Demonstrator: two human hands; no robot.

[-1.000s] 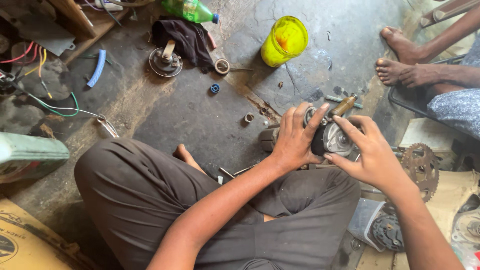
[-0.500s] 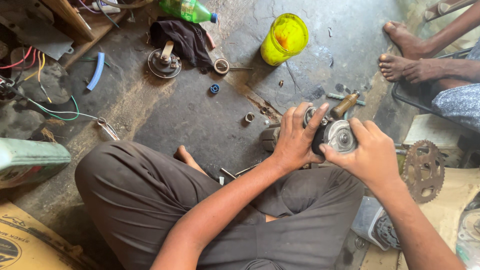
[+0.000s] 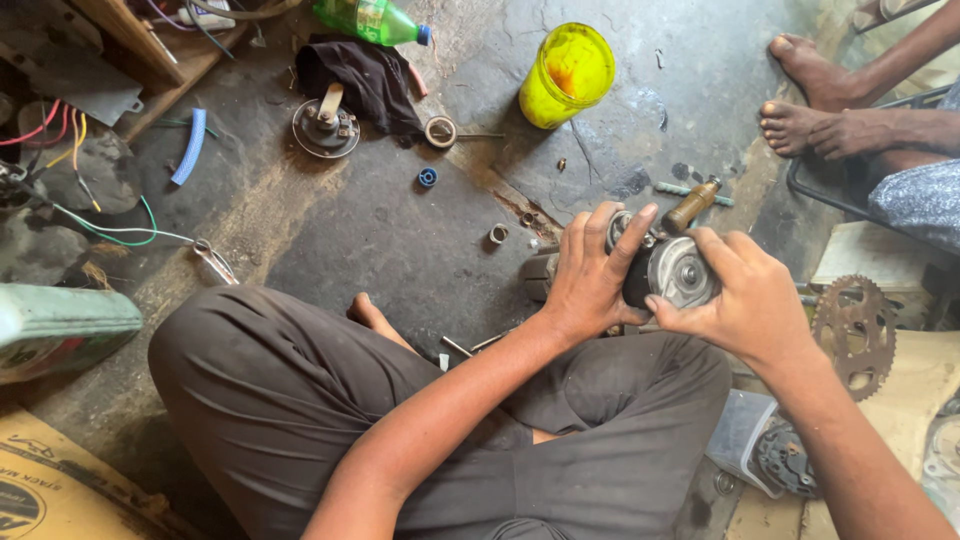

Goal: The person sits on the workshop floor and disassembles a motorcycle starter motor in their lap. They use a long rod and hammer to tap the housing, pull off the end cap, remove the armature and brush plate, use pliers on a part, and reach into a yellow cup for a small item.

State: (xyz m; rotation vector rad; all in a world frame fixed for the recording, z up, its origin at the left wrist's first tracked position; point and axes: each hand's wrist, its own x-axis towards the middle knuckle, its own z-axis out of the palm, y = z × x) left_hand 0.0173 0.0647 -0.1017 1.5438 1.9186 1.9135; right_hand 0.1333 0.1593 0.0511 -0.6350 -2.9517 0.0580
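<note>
Motor unit [image 3: 668, 270], small, round and metal, held above the lap between both hands, just short of the cracked concrete floor [image 3: 380, 240]. Round silver end face turned up toward the camera; long axis seemingly running from that face back toward the left hand [image 3: 590, 275], though the far end stays hidden under the fingers. Left hand clasped over the unit's left side, fingers spread across the top. Right hand [image 3: 745, 300] cupped against the right side, thumb and fingers closed on the rim beside the silver face. Both hands touching the unit, neither nearer. Beyond the unit, just past it: a brass-coloured fitting [image 3: 692, 204]. Farther beyond it, a yellow jar [image 3: 566, 75]. Right of the unit, near: a toothed sprocket [image 3: 853, 328]. Beyond and right of the unit, another person's bare feet [image 3: 810, 100].
</note>
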